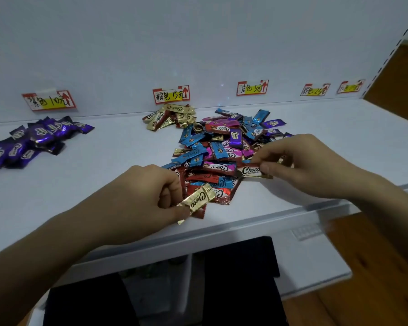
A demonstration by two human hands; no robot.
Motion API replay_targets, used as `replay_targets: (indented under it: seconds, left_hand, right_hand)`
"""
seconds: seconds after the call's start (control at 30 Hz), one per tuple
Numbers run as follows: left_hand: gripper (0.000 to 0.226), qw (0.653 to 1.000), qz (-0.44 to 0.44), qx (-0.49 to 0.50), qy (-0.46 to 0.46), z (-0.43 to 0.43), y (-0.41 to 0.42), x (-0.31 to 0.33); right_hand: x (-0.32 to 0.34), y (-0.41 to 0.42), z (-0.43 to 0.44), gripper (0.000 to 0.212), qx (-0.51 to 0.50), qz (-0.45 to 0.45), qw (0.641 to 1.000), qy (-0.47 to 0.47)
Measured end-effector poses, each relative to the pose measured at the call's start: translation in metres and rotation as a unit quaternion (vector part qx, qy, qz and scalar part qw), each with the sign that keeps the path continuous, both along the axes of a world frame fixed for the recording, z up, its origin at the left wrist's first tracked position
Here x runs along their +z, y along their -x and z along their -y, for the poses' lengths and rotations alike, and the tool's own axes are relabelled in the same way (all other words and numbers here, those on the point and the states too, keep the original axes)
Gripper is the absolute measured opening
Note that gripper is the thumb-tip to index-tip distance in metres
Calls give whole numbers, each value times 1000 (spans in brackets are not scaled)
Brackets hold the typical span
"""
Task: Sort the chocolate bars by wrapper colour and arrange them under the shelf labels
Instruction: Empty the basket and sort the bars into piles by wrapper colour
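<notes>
White shelf (80, 161) shows purple pile (33, 140) and gold pile (170, 116) sorted; mixed heap (222, 147) remains. Left hand (149, 191) pinches a gold bar (198, 198), right hand (304, 165) a second bar (250, 171).

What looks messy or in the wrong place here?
The middle heap is a jumble of blue, red, pink and gold bars. A purple bar sits in it, far from the purple group at the left.

back panel (198, 43): plain white | shelf board (99, 165): white | floor (386, 278): brown wood | light: dim
</notes>
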State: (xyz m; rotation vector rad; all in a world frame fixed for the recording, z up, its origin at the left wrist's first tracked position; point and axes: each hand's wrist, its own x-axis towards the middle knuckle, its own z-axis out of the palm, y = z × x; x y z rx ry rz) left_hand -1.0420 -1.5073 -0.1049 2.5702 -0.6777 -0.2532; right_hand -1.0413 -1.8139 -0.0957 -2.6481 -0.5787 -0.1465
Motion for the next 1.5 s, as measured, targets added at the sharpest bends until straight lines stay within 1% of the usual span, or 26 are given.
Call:
replay_targets:
  seconds: [0.1, 0.2, 0.27, 0.33, 0.43, 0.57, 0.67, 0.77, 0.83, 0.93, 1.07, 1.17, 1.27, 1.33, 1.4, 1.43, 1.5]
  left_hand:
    - [20, 998, -23, 21, 51, -4, -8, 3]
    - [18, 994, 0, 45, 96, -8, -22, 7]
    - [12, 992, 31, 79, 89, -11, -43, 9]
    - [9, 989, 67, 120, 60, -14, -71, 8]
    - [8, 974, 137, 176, 41, -20, -116, 1]
    - [8, 945, 221, 231, 61, -23, -157, -9]
    - [13, 928, 261, 255, 74, -16, -165, -19]
    - [8, 928, 260, 256, 69, -16, -171, -30]
    - [6, 933, 252, 246, 75, -18, -174, -32]
    - [10, 935, 224, 251, 108, -18, -169, -32]
    - [11, 930, 218, 261, 140, -20, -161, -29]
    - [7, 941, 211, 221, 143, -16, -151, -23]
    - [5, 963, 188, 133, 144, -8, -138, -17]
    - [7, 981, 156, 59, 94, -2, -129, -15]
    - [10, 991, 133, -1, 21, 4, -124, -13]
    - [12, 991, 131, -16, -3, 6, -122, -13]
    - [16, 990, 136, -22, -17, 7, -120, -11]
  right_hand:
    - [2, -4, -3, 14, -27, -37, 994, -102]
    - [4, -14, -14, 8, -49, -45, 978, -199]
    - [7, -30, -26, 4, -75, -40, 967, -241]
    - [11, -56, -41, 6, -97, -28, 961, -258]
    - [16, -103, -61, 7, -117, -13, 966, -231]
    - [16, -160, -83, 6, -143, -47, 966, -209]
    - [11, -186, -99, 7, -147, -64, 970, -185]
    - [4, -201, -111, 1, -148, -46, 975, -159]
    - [-1, -206, -116, 9, -153, -21, 978, -138]
    - [-7, -206, -118, 18, -163, 4, 981, -109]
    - [0, -192, -102, 25, -151, 32, 981, -119]
    - [11, -163, -81, 18, -114, 49, 985, -116]
    - [15, -126, -59, 10, -78, 70, 991, -81]
    - [14, -102, -43, 7, -71, 68, 994, -49]
    - [12, -82, -27, 4, -76, 54, 996, -2]
    - [11, -73, -18, 3, -80, 46, 995, 26]
    - [8, -57, -3, 4, -93, 35, 992, 73]
